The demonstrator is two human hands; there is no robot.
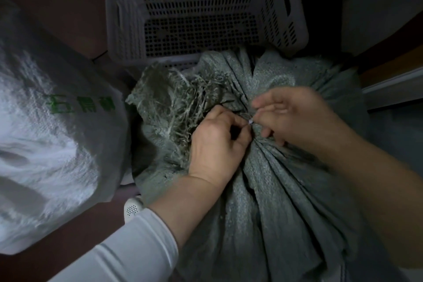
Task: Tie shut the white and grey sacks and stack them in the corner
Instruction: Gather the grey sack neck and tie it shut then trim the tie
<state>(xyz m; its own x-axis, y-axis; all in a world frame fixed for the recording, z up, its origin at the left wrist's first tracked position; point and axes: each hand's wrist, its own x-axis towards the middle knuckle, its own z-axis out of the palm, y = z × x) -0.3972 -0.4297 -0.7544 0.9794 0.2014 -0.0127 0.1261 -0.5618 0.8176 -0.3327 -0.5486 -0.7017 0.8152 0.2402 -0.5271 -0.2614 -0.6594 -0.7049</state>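
Fingers of the left hand (216,142) and right hand (295,114) are pinched narrowly on a thin tie (250,121) at the gathered neck of the grey sack (286,190); its frayed mouth is bunched.

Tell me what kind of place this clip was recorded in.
Probably a dim storage or utility corner, though that is a guess. A gathered grey sack sits on a dark reddish floor, a white sack with green print beside it and a perforated plastic crate behind.
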